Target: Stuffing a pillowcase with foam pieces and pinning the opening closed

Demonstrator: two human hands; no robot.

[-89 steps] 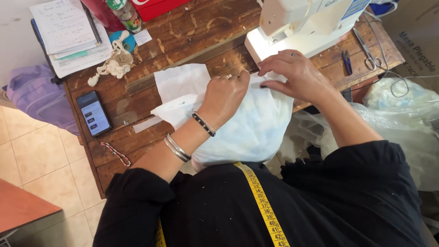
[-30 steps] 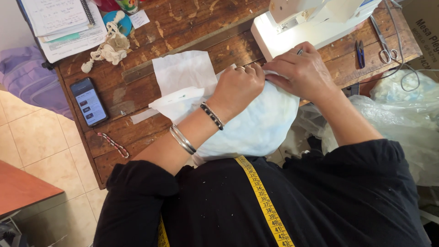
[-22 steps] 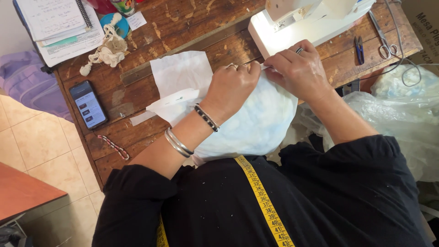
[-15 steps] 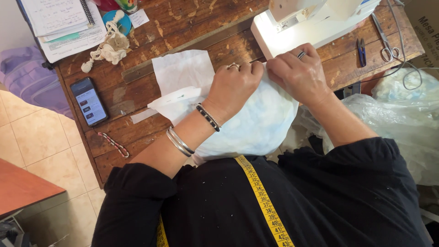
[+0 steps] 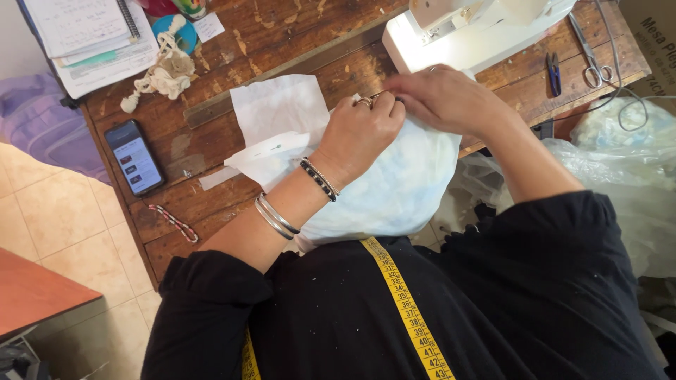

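White fabric (image 5: 394, 190) pinched by both hands (image 5: 366, 130) (image 5: 451, 98); white sewing machine (image 5: 479, 35) beside.

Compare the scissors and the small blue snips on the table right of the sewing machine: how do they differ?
The scissors are long, slim and bare silver metal; the blue snips are short and dark blue. The scissors show finger loops beside a grey cable; the snips show none. The scissors lie nearer the table edge. Both lie flat on the wood, untouched by either hand.

The scene is evenly and brightly lit by soft daylight; shadows are faint. The right hand (image 5: 451, 98) is smeared by motion blur; no glare is seen.
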